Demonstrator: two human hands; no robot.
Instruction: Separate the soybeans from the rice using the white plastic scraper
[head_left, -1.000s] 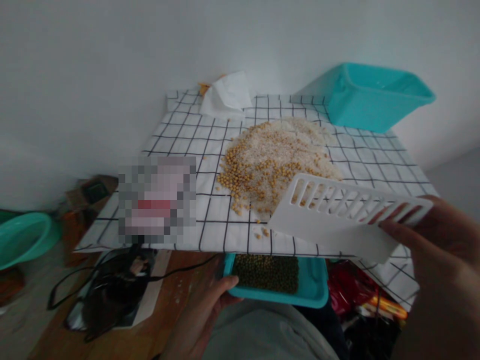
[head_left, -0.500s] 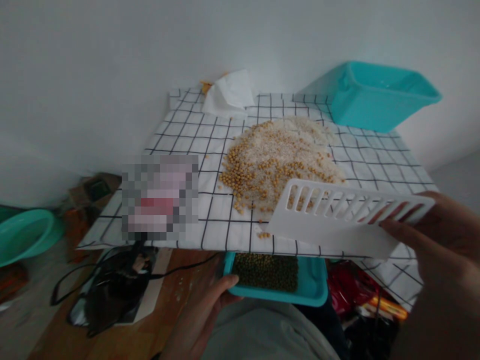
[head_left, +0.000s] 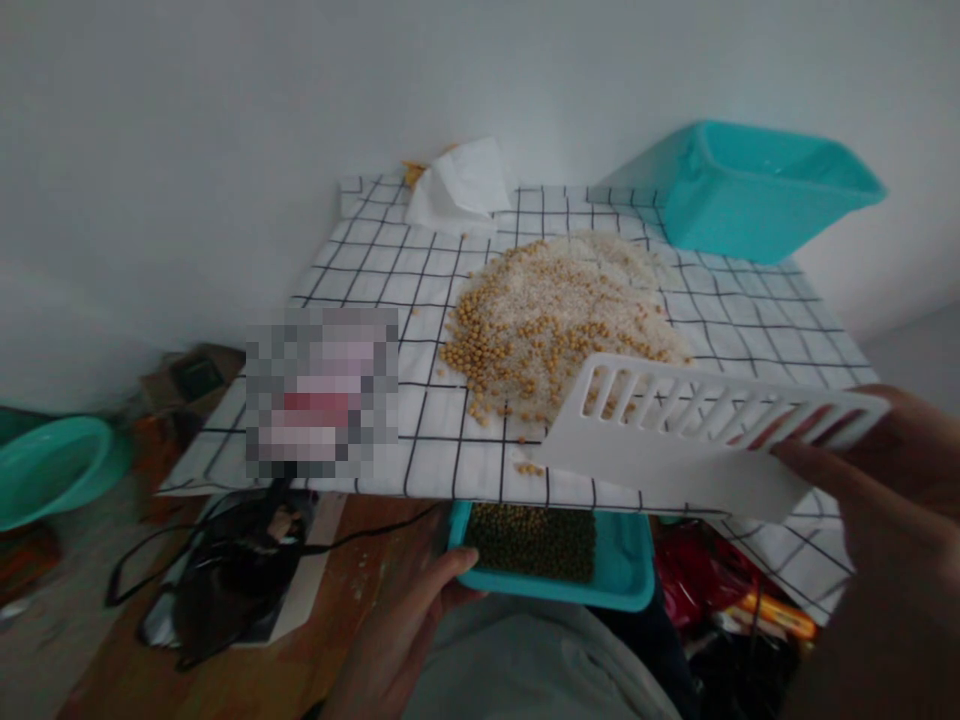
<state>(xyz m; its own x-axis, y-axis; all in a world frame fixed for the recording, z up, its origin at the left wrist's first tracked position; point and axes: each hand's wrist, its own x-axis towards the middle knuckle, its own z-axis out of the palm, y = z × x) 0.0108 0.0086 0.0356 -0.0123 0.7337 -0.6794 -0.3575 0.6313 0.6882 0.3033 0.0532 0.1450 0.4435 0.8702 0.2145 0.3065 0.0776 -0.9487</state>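
My left hand [head_left: 442,590] grips the left side of a teal tray [head_left: 626,560], its thumb over the rim. Small dark green beans [head_left: 532,555] with some yellowish ones lie in the tray, which sits under the table's front edge. In my right hand [head_left: 877,470] is a white slotted plastic panel [head_left: 675,445], tilted over the front right of the table. A spread heap of rice [head_left: 570,290] mixed with yellow soybeans [head_left: 480,345] lies behind the panel on the checked cloth. A few stray soybeans [head_left: 529,469] are near the front edge, left of the panel.
A deep teal bin [head_left: 735,215] stands at the back right of the table [head_left: 360,270]. At the back left lies a crumpled white paper or bag [head_left: 461,190]. A pixelated item is at the left edge. Below are a black bag [head_left: 225,570], a green basin [head_left: 56,470] and a red package [head_left: 697,570].
My right hand has shifted the white panel slightly to the right. My left hand and the tray stay almost in place.
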